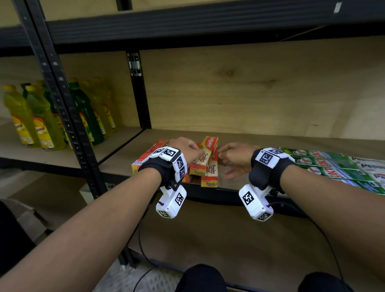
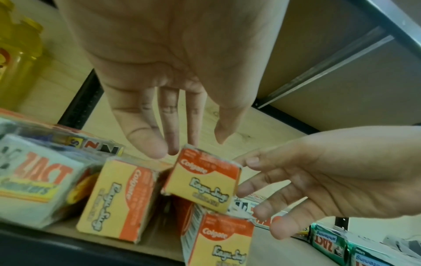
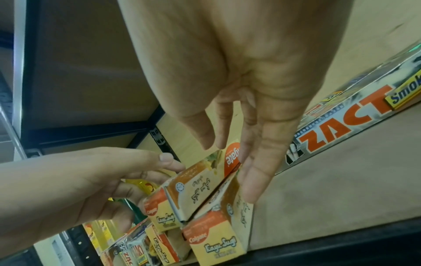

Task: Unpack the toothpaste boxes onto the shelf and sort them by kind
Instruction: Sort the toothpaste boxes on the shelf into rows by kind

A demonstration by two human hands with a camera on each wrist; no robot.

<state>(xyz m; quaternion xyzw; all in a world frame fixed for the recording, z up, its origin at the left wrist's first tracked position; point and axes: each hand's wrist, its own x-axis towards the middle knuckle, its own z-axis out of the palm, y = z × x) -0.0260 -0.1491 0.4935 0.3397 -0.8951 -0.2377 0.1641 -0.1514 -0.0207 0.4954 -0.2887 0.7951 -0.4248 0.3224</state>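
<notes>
Several orange-and-yellow Colgate boxes lie in a loose pile at the front of the wooden shelf (image 1: 285,140). One Colgate box (image 1: 210,153) (image 2: 202,181) (image 3: 198,185) leans tilted across the others. My left hand (image 1: 195,149) (image 2: 189,146) reaches in from the left, its straight fingers touching that box's top edge. My right hand (image 1: 225,164) (image 3: 227,167) comes from the right, with loosely spread fingers against the side of the tilted box and of the lower Colgate box (image 1: 209,181) (image 2: 224,239) (image 3: 214,239). Neither hand grips anything.
An orange-and-white ZACT box (image 1: 149,155) (image 2: 34,180) lies left of the pile. Green ZACT boxes (image 1: 325,163) (image 2: 328,246) and white Pepsodent boxes (image 1: 375,167) lie in rows on the right. Another ZACT Smokers box (image 3: 341,133) lies beyond my right hand. Dish-soap bottles (image 1: 40,120) stand in the left bay.
</notes>
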